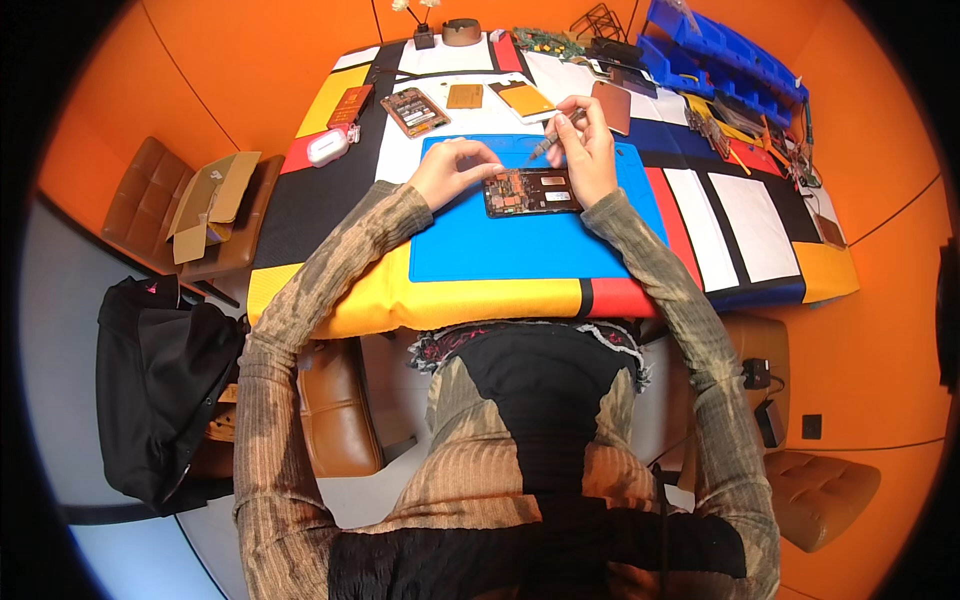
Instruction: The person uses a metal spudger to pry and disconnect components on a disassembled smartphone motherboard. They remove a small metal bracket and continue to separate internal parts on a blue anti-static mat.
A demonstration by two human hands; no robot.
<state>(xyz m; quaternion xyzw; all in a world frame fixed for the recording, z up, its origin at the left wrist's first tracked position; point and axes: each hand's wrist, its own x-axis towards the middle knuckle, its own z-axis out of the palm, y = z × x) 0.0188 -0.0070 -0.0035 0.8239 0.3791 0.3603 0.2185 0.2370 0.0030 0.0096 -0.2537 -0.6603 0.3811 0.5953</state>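
An opened smartphone [530,192] lies on the blue work mat [500,250], its circuit board and dark inner parts showing. My left hand [450,172] is at the phone's upper left corner, with thumb and fingers closed at its edge. Above the phone, my right hand [588,150] grips a slim grey pointed tool [546,147] whose tip slants down to the left toward the phone; whether it touches cannot be made out. Behind the mat are another opened phone [414,112], a small tan square piece [465,97] and a white-edged phone part with a yellow panel [524,100].
A white earphone case [327,148] and a red box [351,105] sit at the left. Blue parts bins [720,55] stand at the far right, with several hand tools [708,135] below. A brown flat panel [611,106] lies behind my right hand. A cardboard box [212,203] rests on a chair.
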